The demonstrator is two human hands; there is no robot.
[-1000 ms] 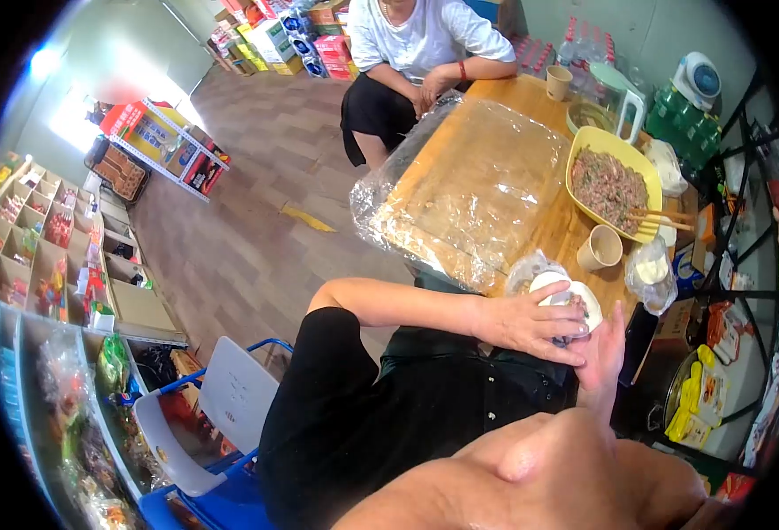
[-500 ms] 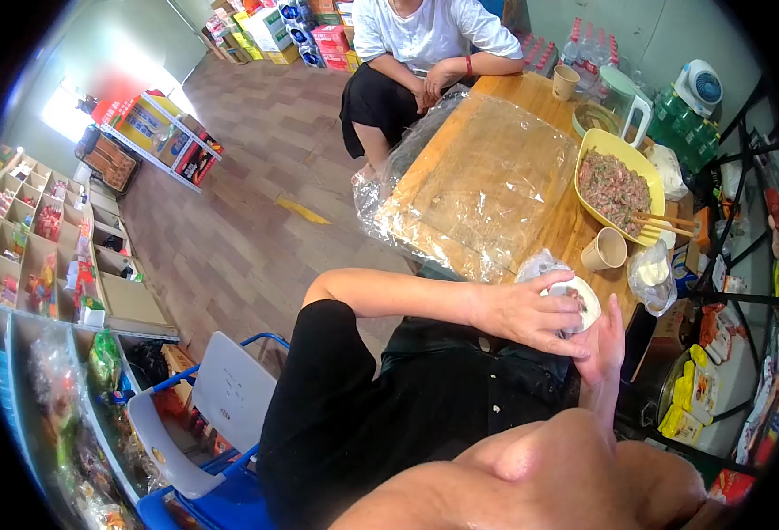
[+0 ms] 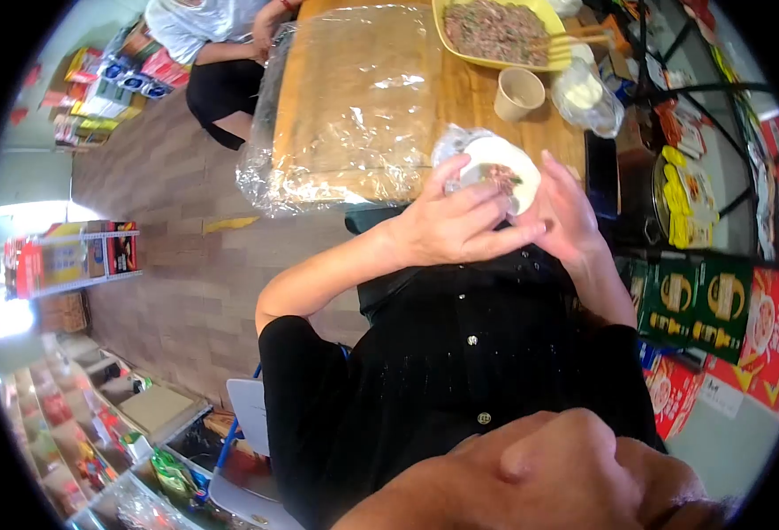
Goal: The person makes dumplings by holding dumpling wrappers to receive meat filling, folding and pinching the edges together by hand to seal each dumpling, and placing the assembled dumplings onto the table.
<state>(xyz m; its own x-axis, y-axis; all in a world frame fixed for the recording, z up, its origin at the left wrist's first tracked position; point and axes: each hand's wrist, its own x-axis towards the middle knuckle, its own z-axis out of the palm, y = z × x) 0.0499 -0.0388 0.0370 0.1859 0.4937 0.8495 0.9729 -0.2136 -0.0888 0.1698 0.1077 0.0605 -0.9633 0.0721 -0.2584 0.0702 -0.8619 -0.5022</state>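
Observation:
A round white dough wrapper (image 3: 524, 189) with a small heap of meat filling (image 3: 501, 177) lies open between my hands, just off the table's front edge. My left hand (image 3: 460, 216) curves over its near side, thumb and fingers at the rim. My right hand (image 3: 568, 212) supports the wrapper from the right, fingers upward. Behind the wrapper is a crumpled plastic bag (image 3: 452, 141). Further back, a yellow bowl (image 3: 451, 48) holds meat filling, with chopsticks (image 3: 575, 37) resting in it. A paper cup (image 3: 519, 94) stands in front of the bowl.
Clear plastic film (image 3: 354, 115) covers part of the wooden table (image 3: 469, 97). Bagged dough (image 3: 582, 93) lies at the right. Another person (image 3: 221, 44) sits at the far left side. Shelves and packets line the right. A chair (image 3: 248, 420) stands at lower left.
The view has shifted, so the table sits higher and further left in it. The wrapper shows more openly, with its filling in plain sight; my hands remain around it.

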